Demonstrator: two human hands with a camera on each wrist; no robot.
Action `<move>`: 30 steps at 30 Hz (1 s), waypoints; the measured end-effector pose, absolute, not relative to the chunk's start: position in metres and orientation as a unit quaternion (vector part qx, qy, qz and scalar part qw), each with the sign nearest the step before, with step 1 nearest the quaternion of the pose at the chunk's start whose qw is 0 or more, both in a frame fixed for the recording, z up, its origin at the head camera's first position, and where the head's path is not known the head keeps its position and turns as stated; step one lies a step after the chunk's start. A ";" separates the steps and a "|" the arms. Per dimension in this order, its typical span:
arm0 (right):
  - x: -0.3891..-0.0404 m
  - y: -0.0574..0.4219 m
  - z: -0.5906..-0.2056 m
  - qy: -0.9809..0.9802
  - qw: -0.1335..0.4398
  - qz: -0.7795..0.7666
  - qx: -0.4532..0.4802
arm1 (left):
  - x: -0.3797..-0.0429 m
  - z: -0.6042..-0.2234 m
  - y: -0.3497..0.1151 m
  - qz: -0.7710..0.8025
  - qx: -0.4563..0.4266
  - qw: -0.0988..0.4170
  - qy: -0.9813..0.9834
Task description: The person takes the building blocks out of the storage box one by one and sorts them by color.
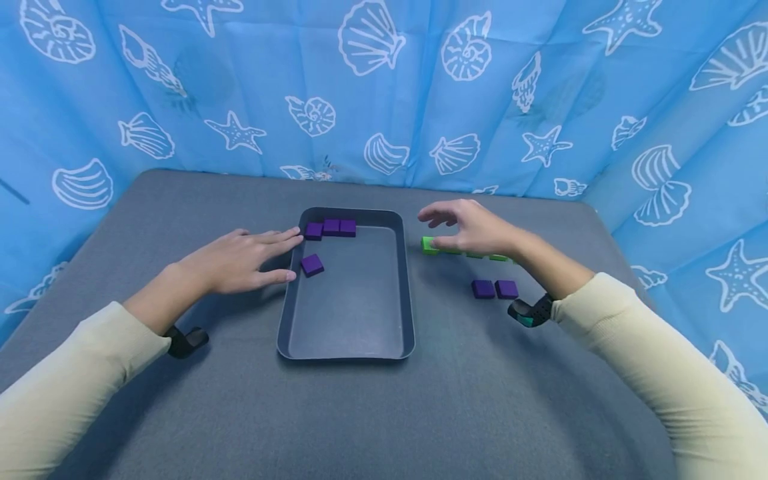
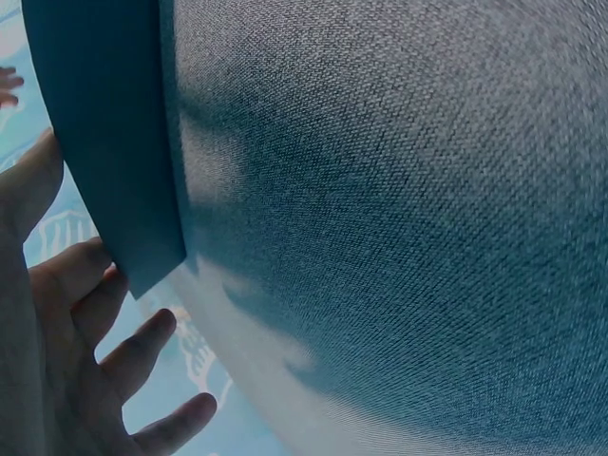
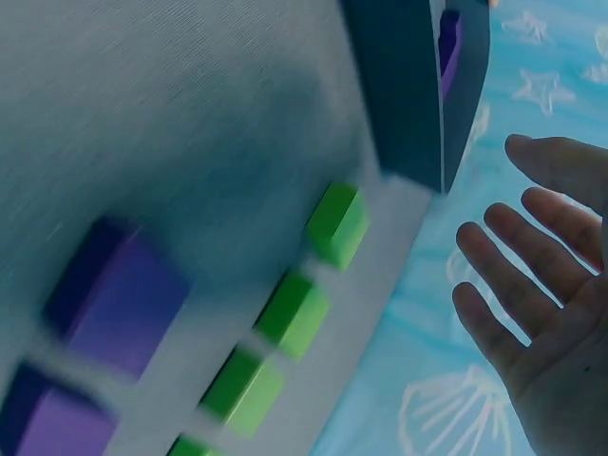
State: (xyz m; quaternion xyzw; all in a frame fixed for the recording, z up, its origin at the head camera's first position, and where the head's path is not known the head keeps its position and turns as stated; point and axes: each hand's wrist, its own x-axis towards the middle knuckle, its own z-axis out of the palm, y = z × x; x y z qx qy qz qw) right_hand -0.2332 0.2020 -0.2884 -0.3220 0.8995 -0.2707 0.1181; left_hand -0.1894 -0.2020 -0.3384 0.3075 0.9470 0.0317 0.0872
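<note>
Cream fabric is seen first at the lower left of the frame, where a left sleeve (image 1: 78,380) is stretched over the grey table (image 1: 360,420), with a black wrist strap (image 1: 187,341) worn beside its cuff. Left of centre, the left hand (image 1: 237,265) is held out flat, palm down, its fingers straight and its thumb parted from them; nothing is gripped by it. Its fingertips are seen over the left rim of a dark grey tray (image 1: 354,300), though whether the rim is touched cannot be told. Centrally placed, the tray is laid with its long sides running up the frame. In its upper left corner three purple blocks (image 1: 331,227) are lined up along the far wall, and below them, near the left wall, a tilted purple block (image 1: 312,265) is set apart. Right of centre, the right hand (image 1: 474,227) is held above a row of green blocks (image 1: 429,246), its fingers loosely extended and its thumb spread well away; nothing is held. By the hand the row is partly covered, but at least four are shown by the right wrist view. Just below, a purple pair (image 1: 495,289) is placed side by side. Farther right, a second strap (image 1: 531,311) and a right sleeve (image 1: 648,360) are seen, and the whole upper frame, to the upper right corner, is filled by a blue curtain (image 1: 270,73) printed with white shells and starfish
</note>
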 end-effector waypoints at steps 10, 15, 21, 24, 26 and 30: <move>-0.240 0.144 -0.295 0.880 0.160 -0.266 -0.359 | -0.190 -0.338 -0.200 0.022 0.306 0.098 0.947; -0.241 0.119 -0.296 0.872 0.194 -0.261 -0.365 | -0.191 -0.339 -0.200 0.022 0.301 0.103 0.948; -0.245 0.089 -0.299 0.870 0.223 -0.261 -0.353 | -0.192 -0.338 -0.201 0.032 0.298 0.102 0.949; -0.247 0.077 -0.303 0.873 0.218 -0.250 -0.358 | -0.191 -0.337 -0.202 0.034 0.298 0.098 0.949; -0.247 0.069 -0.307 0.873 0.213 -0.240 -0.368 | -0.191 -0.337 -0.202 0.035 0.299 0.096 0.949; -0.247 0.057 -0.314 0.869 0.212 -0.231 -0.382 | -0.191 -0.338 -0.202 0.037 0.303 0.091 0.948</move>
